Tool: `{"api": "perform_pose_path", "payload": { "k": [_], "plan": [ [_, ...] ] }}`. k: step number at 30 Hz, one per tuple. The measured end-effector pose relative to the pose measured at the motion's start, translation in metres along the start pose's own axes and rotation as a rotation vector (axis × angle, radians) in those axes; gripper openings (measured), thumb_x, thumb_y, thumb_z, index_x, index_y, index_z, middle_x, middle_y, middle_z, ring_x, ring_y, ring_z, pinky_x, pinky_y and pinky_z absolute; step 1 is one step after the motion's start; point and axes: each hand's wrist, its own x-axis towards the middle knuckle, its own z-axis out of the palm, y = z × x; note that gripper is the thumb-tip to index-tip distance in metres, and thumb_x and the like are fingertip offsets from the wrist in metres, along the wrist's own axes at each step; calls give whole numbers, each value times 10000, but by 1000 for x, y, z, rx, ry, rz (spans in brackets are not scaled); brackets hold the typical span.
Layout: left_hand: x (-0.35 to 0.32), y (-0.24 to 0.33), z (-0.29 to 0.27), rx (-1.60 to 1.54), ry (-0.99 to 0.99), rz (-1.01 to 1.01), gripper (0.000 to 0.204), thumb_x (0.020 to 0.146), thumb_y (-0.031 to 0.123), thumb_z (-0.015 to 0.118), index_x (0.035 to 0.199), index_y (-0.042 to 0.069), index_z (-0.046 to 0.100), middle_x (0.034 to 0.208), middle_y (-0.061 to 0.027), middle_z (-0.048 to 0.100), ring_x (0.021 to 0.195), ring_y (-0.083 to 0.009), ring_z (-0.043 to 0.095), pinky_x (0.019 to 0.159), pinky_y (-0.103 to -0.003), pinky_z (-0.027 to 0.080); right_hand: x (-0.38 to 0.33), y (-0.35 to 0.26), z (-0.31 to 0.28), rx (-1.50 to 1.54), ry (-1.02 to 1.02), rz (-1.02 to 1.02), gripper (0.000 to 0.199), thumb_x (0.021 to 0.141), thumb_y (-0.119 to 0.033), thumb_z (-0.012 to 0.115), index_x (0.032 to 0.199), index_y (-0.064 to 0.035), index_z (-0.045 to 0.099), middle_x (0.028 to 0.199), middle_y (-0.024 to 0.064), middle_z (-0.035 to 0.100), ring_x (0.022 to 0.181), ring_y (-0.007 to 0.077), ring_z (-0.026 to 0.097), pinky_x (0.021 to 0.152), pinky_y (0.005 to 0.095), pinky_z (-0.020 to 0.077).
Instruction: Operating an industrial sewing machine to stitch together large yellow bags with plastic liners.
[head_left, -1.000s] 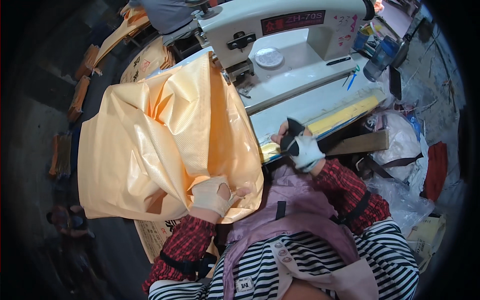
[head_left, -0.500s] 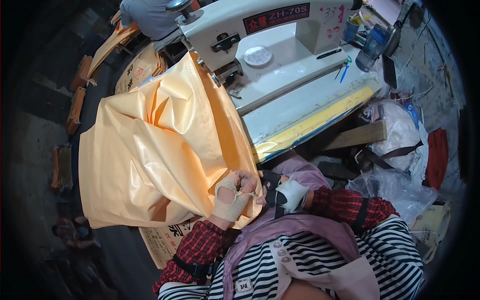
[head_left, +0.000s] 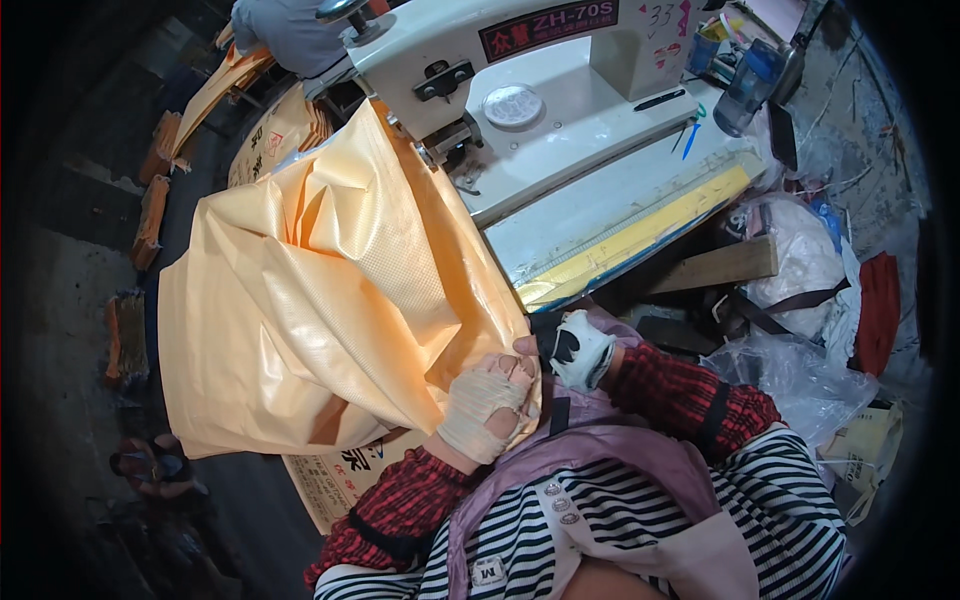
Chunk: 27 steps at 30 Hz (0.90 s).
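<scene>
A large glossy orange-yellow woven bag lies rumpled across my lap, its upper end under the head of a white sewing machine. My left hand, wrapped in beige tape, is closed on the bag's near right corner, fingers curled over the edge. My right hand, in black and white wrapping, pinches the same edge slightly farther up, thumb on top; its other fingers are mostly hidden. The bag runs along the left side of the machine's bed.
Printed bags lie beneath the orange one. On the machine table are a round white dish, blue-handled snips and a clear bottle. A wooden bar and plastic wrap are at right. Another person sits at far left.
My left hand has turned over and slid right along the bag's corner. My right hand has moved up slightly and now meets the edge. The bag's right edge is straighter.
</scene>
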Motion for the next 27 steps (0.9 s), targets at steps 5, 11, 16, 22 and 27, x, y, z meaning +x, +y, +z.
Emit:
{"api": "perform_pose_path", "payload": {
  "k": [5, 11, 16, 22, 27],
  "plan": [
    [14, 14, -21, -71, -194, 4, 283, 811, 303, 562, 845, 22, 559, 823, -124, 571, 812, -278, 561, 717, -387, 423, -6, -31, -15, -444, -56, -1, 287, 877, -255, 493, 1147, -201, 571, 937, 69, 608, 856, 251, 588, 676, 350, 391],
    [9, 8, -36, -107, -609, 296, 167, 700, 236, 571, 715, 84, 636, 660, -101, 612, 655, -293, 614, 533, -400, 440, 5, -17, 10, -357, 90, 79, 374, 830, -394, 580, 964, -45, 603, 819, 148, 621, 787, 270, 606, 692, 389, 459],
    [43, 3, -131, -27, -762, 233, 103, 687, 166, 561, 727, 98, 628, 676, -112, 607, 631, -283, 604, 551, -376, 467, 7, -23, 9, -467, -24, 39, 325, 805, -308, 594, 1108, -193, 571, 754, 108, 624, 730, 248, 617, 638, 378, 468],
    [78, -18, -103, 44, -601, 246, 119, 651, 203, 622, 632, 86, 638, 651, -117, 625, 628, -298, 626, 551, -375, 486, 101, 0, -29, -331, 41, 216, 155, 781, -225, 567, 884, -170, 669, 670, 133, 617, 651, 280, 632, 609, 387, 504],
    [123, -52, -81, 246, -790, 72, 215, 662, 297, 660, 688, 84, 669, 710, -134, 645, 705, -293, 639, 622, -380, 500, 142, -50, -53, -708, 2, 186, 361, 806, -369, 565, 885, -30, 659, 880, 216, 634, 793, 332, 630, 686, 399, 507]
  ]
}}
